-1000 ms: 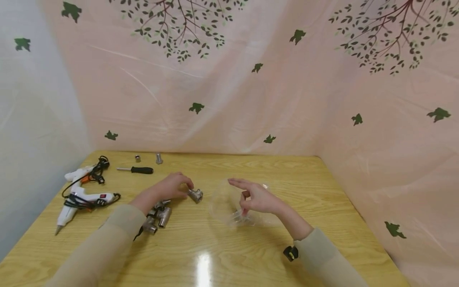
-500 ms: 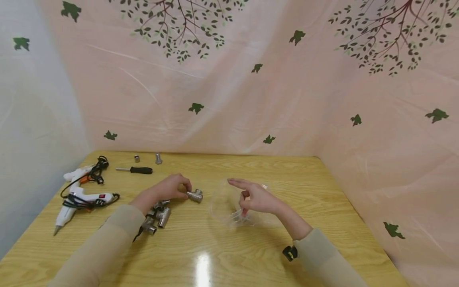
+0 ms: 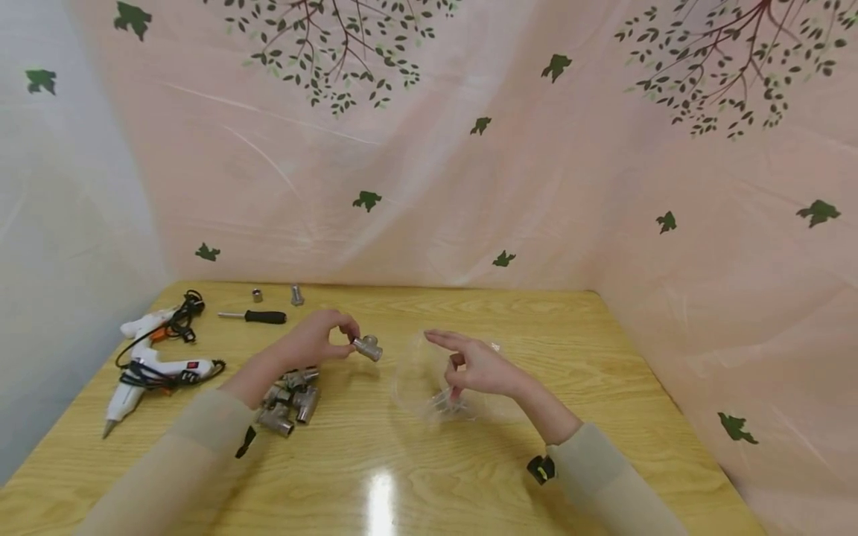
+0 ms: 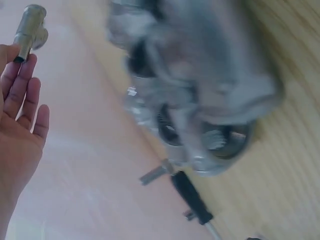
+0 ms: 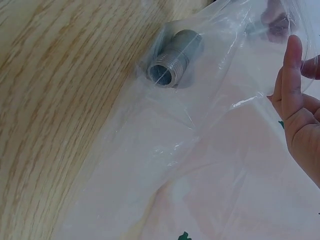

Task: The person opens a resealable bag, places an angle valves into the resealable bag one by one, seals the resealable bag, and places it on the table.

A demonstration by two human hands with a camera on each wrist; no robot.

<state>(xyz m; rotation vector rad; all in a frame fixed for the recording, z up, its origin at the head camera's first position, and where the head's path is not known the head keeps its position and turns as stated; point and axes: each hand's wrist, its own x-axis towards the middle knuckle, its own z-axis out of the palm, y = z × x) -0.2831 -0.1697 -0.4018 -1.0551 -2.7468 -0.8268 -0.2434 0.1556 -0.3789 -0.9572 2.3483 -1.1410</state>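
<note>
Thumb and fingers of my left hand pinch one end of a silvery metal tee pipe fitting, raised above the table; the left wrist view shows the same tee fitting at the fingertips. My right hand holds the clear plastic bag by its mouth, some fingers stretched out and others bent. Inside the bag lies a threaded metal pipe fitting. Beneath my left forearm sits a pile of metal pipe fittings.
A white glue gun with a black cord lies at the left of the wooden table. Behind my left hand are a black-handled screwdriver, a small metal nut-like piece and a metal bolt-like piece. A patterned curtain hangs behind.
My left hand has taken hold of the tee fitting and lifted it off the table. My right hand and the bag have barely moved.
</note>
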